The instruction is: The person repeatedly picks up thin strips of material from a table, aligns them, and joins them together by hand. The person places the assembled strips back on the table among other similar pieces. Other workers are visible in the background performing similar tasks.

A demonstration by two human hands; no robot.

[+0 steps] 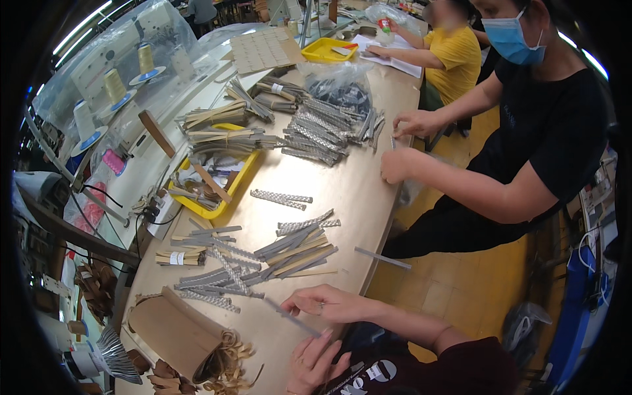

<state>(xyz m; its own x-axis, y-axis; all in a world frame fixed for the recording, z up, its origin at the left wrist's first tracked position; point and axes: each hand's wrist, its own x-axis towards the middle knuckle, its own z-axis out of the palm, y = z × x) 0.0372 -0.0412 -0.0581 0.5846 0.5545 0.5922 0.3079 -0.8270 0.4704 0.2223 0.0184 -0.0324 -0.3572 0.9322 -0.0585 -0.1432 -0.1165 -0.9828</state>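
A narrow, flat grey strip [291, 317] slants between my two hands just above the near part of the table. My right hand [322, 304], the upper one, has its fingers curled and pinches the strip along its length. The strip's lower end meets the fingertips of my left hand [315, 363], which hold it; the left thumb is hard to make out. Beyond my hands lies a loose pile of grey and tan strips [296, 253], with silver braided strips [230, 270] among them. A single grey strip [383, 257] juts over the table edge.
A yellow tray [243, 181] holds strips and tools. Bundles of strips [316, 131] lie farther along the table. A brown rolled sheet [172, 329] sits by curled scraps [230, 352]. At the right, a masked co-worker's hands [409, 141] work at the edge; another person [454, 49] sits beyond.
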